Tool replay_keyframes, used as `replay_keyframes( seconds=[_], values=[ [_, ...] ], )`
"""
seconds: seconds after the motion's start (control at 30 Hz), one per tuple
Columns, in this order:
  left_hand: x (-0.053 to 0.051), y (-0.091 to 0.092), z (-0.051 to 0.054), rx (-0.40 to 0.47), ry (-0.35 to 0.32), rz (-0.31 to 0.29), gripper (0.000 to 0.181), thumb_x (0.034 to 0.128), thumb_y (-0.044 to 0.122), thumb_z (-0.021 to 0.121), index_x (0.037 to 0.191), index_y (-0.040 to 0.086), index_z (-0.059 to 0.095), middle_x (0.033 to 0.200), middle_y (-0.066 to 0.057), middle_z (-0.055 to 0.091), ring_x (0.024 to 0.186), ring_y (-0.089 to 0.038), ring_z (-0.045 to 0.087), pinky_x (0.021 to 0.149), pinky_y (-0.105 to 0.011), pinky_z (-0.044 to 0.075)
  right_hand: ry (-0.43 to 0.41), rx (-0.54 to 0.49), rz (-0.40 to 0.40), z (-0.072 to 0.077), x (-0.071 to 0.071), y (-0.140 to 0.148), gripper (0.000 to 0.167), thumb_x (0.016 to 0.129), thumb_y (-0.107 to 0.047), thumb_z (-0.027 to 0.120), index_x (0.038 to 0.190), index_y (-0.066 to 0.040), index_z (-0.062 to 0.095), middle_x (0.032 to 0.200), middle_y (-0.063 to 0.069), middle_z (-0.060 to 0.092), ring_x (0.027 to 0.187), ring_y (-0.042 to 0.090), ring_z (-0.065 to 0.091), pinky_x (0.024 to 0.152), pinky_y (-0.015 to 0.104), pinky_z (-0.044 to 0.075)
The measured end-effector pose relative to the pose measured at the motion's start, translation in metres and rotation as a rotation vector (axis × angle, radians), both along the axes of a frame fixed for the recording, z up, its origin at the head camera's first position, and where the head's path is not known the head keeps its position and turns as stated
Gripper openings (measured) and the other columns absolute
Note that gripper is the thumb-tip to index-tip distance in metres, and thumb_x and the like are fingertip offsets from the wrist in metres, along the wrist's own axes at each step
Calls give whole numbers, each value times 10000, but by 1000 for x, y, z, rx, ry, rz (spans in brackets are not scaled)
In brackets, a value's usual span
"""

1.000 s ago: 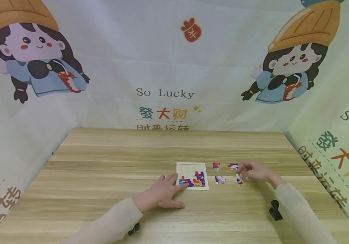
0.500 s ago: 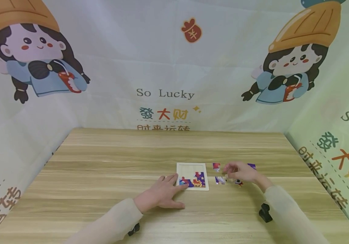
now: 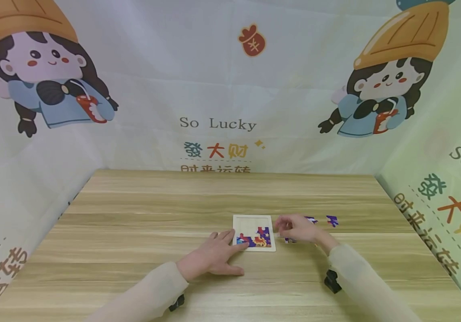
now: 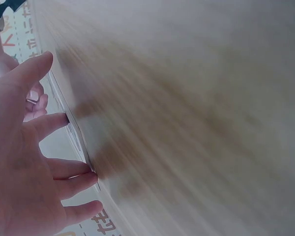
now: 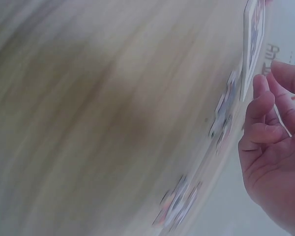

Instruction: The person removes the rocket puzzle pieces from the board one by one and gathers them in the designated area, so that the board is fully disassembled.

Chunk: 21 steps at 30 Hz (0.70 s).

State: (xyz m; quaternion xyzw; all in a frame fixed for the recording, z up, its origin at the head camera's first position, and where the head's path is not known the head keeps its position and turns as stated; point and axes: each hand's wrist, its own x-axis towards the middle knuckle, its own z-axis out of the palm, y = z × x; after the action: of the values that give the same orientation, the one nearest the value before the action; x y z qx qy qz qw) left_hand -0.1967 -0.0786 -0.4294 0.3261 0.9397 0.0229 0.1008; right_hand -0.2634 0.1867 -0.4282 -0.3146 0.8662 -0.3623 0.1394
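My left hand (image 3: 214,256) lies with fingers spread at the left edge of a white-bordered puzzle tray (image 3: 274,232). Its fingertips touch the border, and one finger reaches over the picture. Joined purple, red and yellow puzzle pieces (image 3: 259,241) fill the tray's bottom row and part of its right side. Just right of the tray hovers my right hand (image 3: 300,227), fingers loosely bent, with nothing visible between them in the right wrist view. Under it a loose puzzle piece (image 3: 290,240) partly shows. Farther right lie a half-covered puzzle piece (image 3: 311,220) and a purple puzzle piece (image 3: 332,221).
The wooden table (image 3: 154,201) meets a printed cloth (image 3: 214,89) at the back and on both sides. In the right wrist view several loose pieces (image 5: 176,202) lie flat on the table. Black wrist mounts (image 3: 332,281) sit below both forearms.
My right hand has moved left across the loose pieces to beside the tray, uncovering the purple piece at the far right. My left hand and the tray have not moved.
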Motion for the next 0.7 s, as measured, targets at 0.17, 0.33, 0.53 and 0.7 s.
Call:
replay_keyframes(
  seconds=[0.17,0.33,0.53,0.7],
  values=[
    [0,0,0,3,-1,1,705,764,619,496,1355,256,366,1383,-200,262,1258,-317,237,985,-500,207,-7,22,-1,1,0,-14,204,795,-29,592,999,-14,583,799,12,548,673,133,497,584,261,441],
    [0,0,0,7,-8,3,703,767,616,495,1356,256,363,1385,-201,257,1258,-323,236,984,-501,208,-6,68,-28,3,0,-25,231,794,-46,605,1023,-36,582,838,22,544,691,141,493,589,281,443],
    [0,0,0,8,-7,5,704,765,619,495,1355,256,368,1381,-204,265,1253,-326,246,982,-503,212,69,147,-44,1,-2,-32,299,755,-96,661,1048,-94,601,913,-6,551,725,127,479,631,294,420],
    [0,0,0,6,-8,4,700,769,618,491,1356,259,364,1382,-203,264,1255,-325,243,983,-501,211,73,178,-46,1,-2,-34,375,730,-116,681,1093,-89,586,969,18,504,769,166,454,644,313,401]
  ],
)
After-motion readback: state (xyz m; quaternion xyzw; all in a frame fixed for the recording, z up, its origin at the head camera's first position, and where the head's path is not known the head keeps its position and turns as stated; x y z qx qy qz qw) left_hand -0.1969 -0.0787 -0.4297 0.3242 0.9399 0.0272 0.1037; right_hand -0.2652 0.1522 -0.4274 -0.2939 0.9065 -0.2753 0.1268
